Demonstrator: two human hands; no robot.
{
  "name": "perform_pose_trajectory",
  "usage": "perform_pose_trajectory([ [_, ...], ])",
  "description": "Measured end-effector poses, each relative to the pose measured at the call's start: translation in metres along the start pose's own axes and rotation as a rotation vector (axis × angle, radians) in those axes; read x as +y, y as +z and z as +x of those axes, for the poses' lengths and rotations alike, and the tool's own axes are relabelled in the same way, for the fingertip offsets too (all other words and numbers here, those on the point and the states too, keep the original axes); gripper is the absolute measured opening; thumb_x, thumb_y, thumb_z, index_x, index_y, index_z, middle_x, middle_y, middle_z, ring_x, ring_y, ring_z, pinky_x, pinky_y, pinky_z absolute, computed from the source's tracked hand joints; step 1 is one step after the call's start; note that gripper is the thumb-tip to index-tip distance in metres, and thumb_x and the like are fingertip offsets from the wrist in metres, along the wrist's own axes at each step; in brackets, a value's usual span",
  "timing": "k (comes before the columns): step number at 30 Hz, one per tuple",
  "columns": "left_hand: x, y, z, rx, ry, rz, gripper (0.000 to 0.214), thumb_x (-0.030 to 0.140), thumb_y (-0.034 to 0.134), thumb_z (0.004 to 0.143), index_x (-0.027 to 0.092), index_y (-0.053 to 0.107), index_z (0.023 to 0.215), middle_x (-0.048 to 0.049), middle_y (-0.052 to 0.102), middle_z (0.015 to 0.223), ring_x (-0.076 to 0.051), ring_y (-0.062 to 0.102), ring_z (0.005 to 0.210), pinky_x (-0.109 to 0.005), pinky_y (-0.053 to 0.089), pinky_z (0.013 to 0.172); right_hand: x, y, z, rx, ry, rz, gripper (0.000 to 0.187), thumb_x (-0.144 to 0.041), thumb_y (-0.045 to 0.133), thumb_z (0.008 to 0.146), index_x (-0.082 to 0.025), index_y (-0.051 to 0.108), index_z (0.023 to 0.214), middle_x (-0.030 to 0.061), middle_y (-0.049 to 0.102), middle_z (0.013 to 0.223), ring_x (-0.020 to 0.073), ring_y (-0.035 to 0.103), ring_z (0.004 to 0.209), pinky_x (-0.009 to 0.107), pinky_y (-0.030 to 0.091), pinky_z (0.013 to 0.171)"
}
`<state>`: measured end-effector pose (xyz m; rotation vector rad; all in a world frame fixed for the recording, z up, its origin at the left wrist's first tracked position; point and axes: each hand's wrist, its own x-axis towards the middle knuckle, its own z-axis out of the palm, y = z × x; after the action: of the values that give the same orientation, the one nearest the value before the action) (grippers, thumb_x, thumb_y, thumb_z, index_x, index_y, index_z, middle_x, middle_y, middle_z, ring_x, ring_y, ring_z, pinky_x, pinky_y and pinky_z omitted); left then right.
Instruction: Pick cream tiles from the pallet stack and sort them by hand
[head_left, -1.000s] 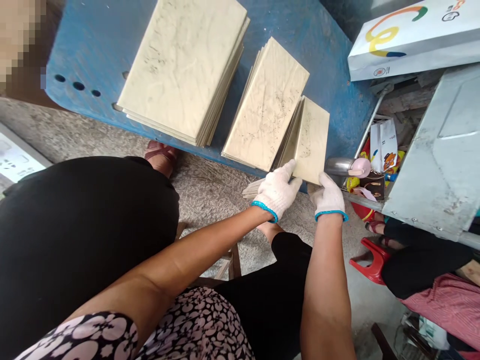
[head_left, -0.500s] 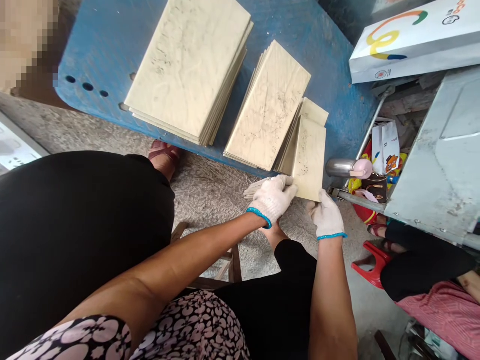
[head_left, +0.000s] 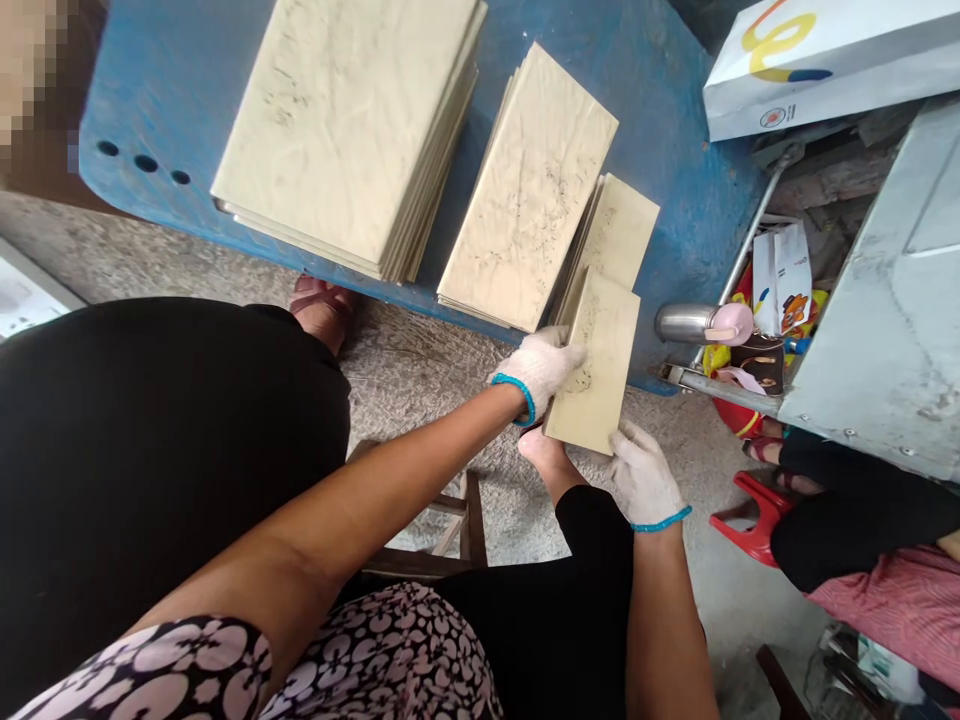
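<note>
A thin pale board [head_left: 600, 350] with dark speckles is held tilted just off the near edge of the blue table [head_left: 667, 130]. My left hand [head_left: 536, 368], in a white knit glove, grips its left edge with the thumb on top; the fingers beneath are partly hidden. My gloved right hand [head_left: 645, 475] pinches the lower right corner. Behind the held board lies a small stack of similar boards [head_left: 619, 225]. To its left are a medium stack [head_left: 536, 190] and a larger stack [head_left: 345, 120].
A steel flask [head_left: 682, 323] with a pink lid lies right of the board, near a metal frame and bags. A white box [head_left: 832, 75] is at the upper right. Below are a red stool [head_left: 754, 520] and a seated person's legs. A wooden stool [head_left: 472, 520] stands below my arm.
The board has come towards me and slightly left, showing more of the small stack. My right hand has moved down with it. The fanned board edges by my left hand no longer show.
</note>
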<state>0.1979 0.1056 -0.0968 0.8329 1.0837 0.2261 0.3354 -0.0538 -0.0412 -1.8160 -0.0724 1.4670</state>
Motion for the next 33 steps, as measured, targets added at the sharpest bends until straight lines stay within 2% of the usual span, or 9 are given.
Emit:
perform_pose_trajectory([
  [3, -0.015, 0.002, 0.003, -0.076, -0.011, -0.16, 0.036, 0.029, 0.064, 0.078, 0.018, 0.068, 0.111, -0.0053, 0.075, 0.093, -0.019, 0.069, 0.084, -0.029, 0.056, 0.074, 0.0, -0.003, 0.004, -0.002, 0.031, -0.094, 0.035, -0.038, 0.082, 0.068, -0.019, 0.072, 0.095, 0.0088, 0.076, 0.094, 0.0279, 0.072, 0.093, 0.038, 0.06, 0.076],
  [9, -0.027, 0.001, -0.011, -0.282, 0.059, -0.337, 0.043, 0.021, 0.061, 0.077, 0.018, 0.064, 0.12, -0.0048, 0.074, 0.097, -0.017, 0.068, 0.083, -0.029, 0.057, 0.074, -0.029, -0.011, 0.029, 0.08, -0.183, 0.011, 0.049, -0.055, 0.075, 0.073, -0.02, 0.068, 0.106, 0.0117, 0.074, 0.103, 0.0268, 0.071, 0.096, 0.043, 0.058, 0.083],
  [13, -0.028, -0.003, -0.026, -0.395, 0.095, -0.129, 0.045, 0.019, 0.058, 0.077, 0.018, 0.064, 0.122, -0.0041, 0.073, 0.101, -0.014, 0.066, 0.078, -0.026, 0.055, 0.069, -0.043, -0.014, 0.026, 0.169, -0.308, 0.076, 0.045, -0.055, 0.072, 0.075, -0.023, 0.066, 0.107, 0.009, 0.073, 0.107, 0.0238, 0.069, 0.103, 0.04, 0.057, 0.085],
  [15, -0.031, -0.007, -0.032, -0.394, 0.14, 0.02, 0.044, 0.019, 0.057, 0.077, 0.019, 0.065, 0.121, -0.003, 0.072, 0.104, -0.015, 0.065, 0.083, -0.026, 0.054, 0.074, -0.042, -0.014, 0.02, 0.231, -0.351, 0.064, 0.037, -0.046, 0.075, 0.075, -0.024, 0.066, 0.104, 0.0057, 0.074, 0.105, 0.0208, 0.069, 0.099, 0.036, 0.058, 0.081],
  [18, -0.042, -0.014, -0.043, -0.333, 0.165, 0.287, 0.043, 0.021, 0.056, 0.079, 0.026, 0.065, 0.121, -0.0001, 0.071, 0.11, -0.017, 0.065, 0.095, -0.028, 0.053, 0.085, -0.03, -0.015, 0.013, 0.251, -0.289, 0.001, 0.032, -0.036, 0.077, 0.072, -0.023, 0.068, 0.1, 0.0039, 0.073, 0.103, 0.0192, 0.07, 0.094, 0.032, 0.058, 0.076],
  [22, -0.066, -0.024, -0.059, -0.235, 0.074, 0.625, 0.04, 0.025, 0.052, 0.084, 0.033, 0.063, 0.122, 0.0013, 0.07, 0.113, -0.022, 0.065, 0.1, -0.033, 0.05, 0.087, -0.009, -0.016, 0.011, 0.179, -0.174, -0.121, 0.031, -0.035, 0.077, 0.07, -0.022, 0.07, 0.098, 0.0037, 0.073, 0.102, 0.0211, 0.069, 0.093, 0.033, 0.059, 0.077],
  [27, -0.099, -0.035, -0.064, -0.237, -0.009, 0.836, 0.04, 0.021, 0.045, 0.088, 0.03, 0.057, 0.125, -0.0022, 0.071, 0.11, -0.023, 0.067, 0.098, -0.032, 0.049, 0.084, 0.002, -0.01, 0.009, 0.019, -0.154, -0.472, 0.023, -0.029, 0.071, 0.074, -0.021, 0.072, 0.097, 0.0022, 0.074, 0.097, 0.0193, 0.066, 0.092, 0.031, 0.054, 0.085],
  [30, -0.108, -0.038, -0.058, -0.252, -0.066, 0.915, 0.037, 0.024, 0.043, 0.091, 0.028, 0.056, 0.125, -0.0044, 0.071, 0.113, -0.024, 0.067, 0.101, -0.032, 0.049, 0.084, 0.007, -0.006, 0.01, -0.042, -0.16, -0.629, 0.023, -0.025, 0.066, 0.076, -0.022, 0.073, 0.098, 0.0018, 0.074, 0.097, 0.0203, 0.066, 0.095, 0.033, 0.05, 0.09],
  [33, -0.108, -0.038, -0.051, -0.26, -0.084, 0.963, 0.034, 0.029, 0.042, 0.094, 0.026, 0.058, 0.123, -0.0068, 0.07, 0.116, -0.026, 0.067, 0.104, -0.033, 0.049, 0.085, 0.018, -0.002, 0.015, -0.016, -0.184, -0.679, 0.025, -0.025, 0.065, 0.076, -0.022, 0.072, 0.101, 0.003, 0.074, 0.101, 0.0224, 0.065, 0.1, 0.037, 0.048, 0.096],
])
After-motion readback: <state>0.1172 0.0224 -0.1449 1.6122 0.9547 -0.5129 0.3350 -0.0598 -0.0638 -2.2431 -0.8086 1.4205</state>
